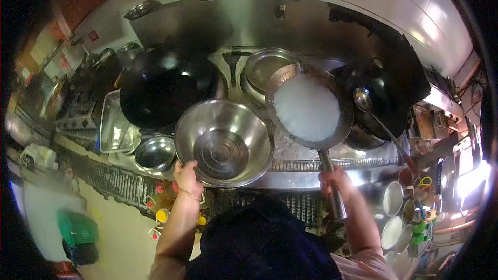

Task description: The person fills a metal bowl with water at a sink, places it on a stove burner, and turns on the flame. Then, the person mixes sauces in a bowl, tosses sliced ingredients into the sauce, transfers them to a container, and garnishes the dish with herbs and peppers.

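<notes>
My left hand (188, 179) grips the near left rim of a wide stainless steel basin (254, 148), which is tilted toward me and looks empty. My right hand (334, 180) is wrapped round the metal handle of a single-handled wok (280, 79). A whitish, cloudy content (307, 109) fills much of this wok; whether it is liquid or steam over liquid I cannot tell. The wok is held over the cooktop, to the right of the basin and close to its rim. Part of a round steel lid or pan (270, 67) shows behind the wok.
A large black wok (166, 88) sits at the left of the stove, another dark wok (386, 85) at the right with a long-handled ladle (363, 99) across it. A clear rectangular tray (111, 124) and small steel bowl (155, 153) lie at left. White bowls (393, 198) stand low right.
</notes>
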The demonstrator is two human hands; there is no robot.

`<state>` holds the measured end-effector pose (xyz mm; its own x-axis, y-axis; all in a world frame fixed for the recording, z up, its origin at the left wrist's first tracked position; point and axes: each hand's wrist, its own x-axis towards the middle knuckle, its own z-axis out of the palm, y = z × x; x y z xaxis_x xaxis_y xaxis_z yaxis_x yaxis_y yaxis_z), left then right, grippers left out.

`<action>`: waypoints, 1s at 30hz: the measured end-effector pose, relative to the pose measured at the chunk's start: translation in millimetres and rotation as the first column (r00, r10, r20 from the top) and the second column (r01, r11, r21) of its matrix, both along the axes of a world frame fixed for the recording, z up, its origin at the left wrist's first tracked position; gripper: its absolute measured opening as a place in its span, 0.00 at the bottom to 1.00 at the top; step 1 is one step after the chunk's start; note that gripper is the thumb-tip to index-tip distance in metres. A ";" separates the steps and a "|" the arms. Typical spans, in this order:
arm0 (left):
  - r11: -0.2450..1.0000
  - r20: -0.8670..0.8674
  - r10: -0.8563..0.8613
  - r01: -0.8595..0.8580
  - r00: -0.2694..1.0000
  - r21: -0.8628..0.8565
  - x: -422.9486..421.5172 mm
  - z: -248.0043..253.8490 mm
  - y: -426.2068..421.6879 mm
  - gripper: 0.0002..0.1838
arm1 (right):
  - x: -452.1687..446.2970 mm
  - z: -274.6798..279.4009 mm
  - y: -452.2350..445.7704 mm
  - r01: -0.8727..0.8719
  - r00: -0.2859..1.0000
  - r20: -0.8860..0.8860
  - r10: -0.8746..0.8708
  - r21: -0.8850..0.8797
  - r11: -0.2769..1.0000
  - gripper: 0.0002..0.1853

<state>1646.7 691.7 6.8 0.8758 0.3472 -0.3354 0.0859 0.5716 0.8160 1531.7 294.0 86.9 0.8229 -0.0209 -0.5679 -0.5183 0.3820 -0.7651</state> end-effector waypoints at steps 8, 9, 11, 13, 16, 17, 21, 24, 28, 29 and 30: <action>0.998 -0.255 0.032 -0.017 0.966 0.059 -0.3 -22.0 14.1 0.17 | 21.1 -3.6 -38.4 -0.033 0.999 0.032 0.032 0.035 0.999 0.17; 0.999 -0.303 0.005 0.007 0.953 0.040 -0.5 -36.6 30.8 0.18 | 23.1 -0.9 -42.5 -0.025 1.000 0.010 0.025 0.019 1.000 0.17; 0.995 -0.333 -0.006 0.038 0.943 0.090 -4.4 -68.3 70.8 0.20 | 28.0 13.0 -51.1 -0.019 0.999 -0.031 0.019 -0.019 1.000 0.16; 0.944 -0.237 0.046 0.035 0.970 0.328 -8.4 -62.5 72.9 0.21 | 30.6 29.0 -60.3 -0.062 0.998 0.013 0.063 -0.091 0.994 0.16; 0.668 0.211 0.238 -0.317 0.948 0.673 13.7 -16.3 33.5 0.21 | 31.9 31.9 -80.9 -0.125 0.992 -0.017 0.123 -0.131 0.984 0.19; 0.525 0.387 0.286 -0.481 0.876 0.702 23.5 4.4 6.6 0.22 | 32.9 39.3 -86.0 -0.156 0.986 -0.081 0.143 -0.189 0.970 0.21; 0.827 0.082 -0.478 0.417 0.874 0.376 113.4 57.7 -110.1 0.18 | 18.8 25.5 -123.4 -0.174 0.982 -0.088 0.166 -0.096 0.980 0.31; 0.479 -0.030 -0.876 0.876 0.481 0.049 195.8 67.6 -210.5 0.43 | 25.6 38.1 -137.1 -0.312 0.936 -0.200 0.291 -0.084 0.946 0.40; 0.192 0.017 -0.978 0.928 0.208 -0.320 287.4 77.6 -277.9 0.47 | 44.5 57.6 -131.9 -0.312 0.917 -0.277 0.288 -0.045 0.949 0.28; 0.142 0.017 -0.988 0.950 0.153 -0.279 301.5 77.5 -287.2 0.47 | 47.1 46.6 -137.5 -0.325 0.904 -0.296 0.307 -0.011 0.946 0.29; 0.137 -0.098 -0.984 0.984 0.148 0.112 307.3 78.8 -294.0 0.44 | 54.4 48.1 -135.6 -0.297 0.907 -0.309 0.285 0.009 0.955 0.30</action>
